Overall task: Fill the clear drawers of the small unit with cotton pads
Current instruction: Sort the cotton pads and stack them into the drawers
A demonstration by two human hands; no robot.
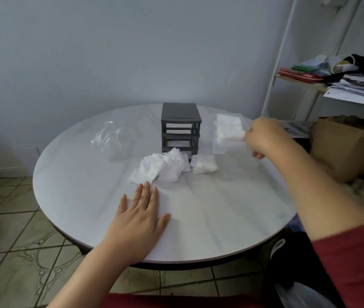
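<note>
A small dark grey drawer unit stands at the back of the round table; its slots look empty. To its right a clear drawer lies on the table, filled with white cotton pads. My right hand grips that drawer at its right edge. A loose heap of white cotton pads lies in front of the unit, with a smaller bunch of pads beside it. My left hand rests flat on the table, fingers straight, just short of the heap.
The round white table has a crumpled clear plastic bag at its back left. A white metal shelf with papers and clothes stands to the right, with a brown cardboard box below it. The floor is tiled.
</note>
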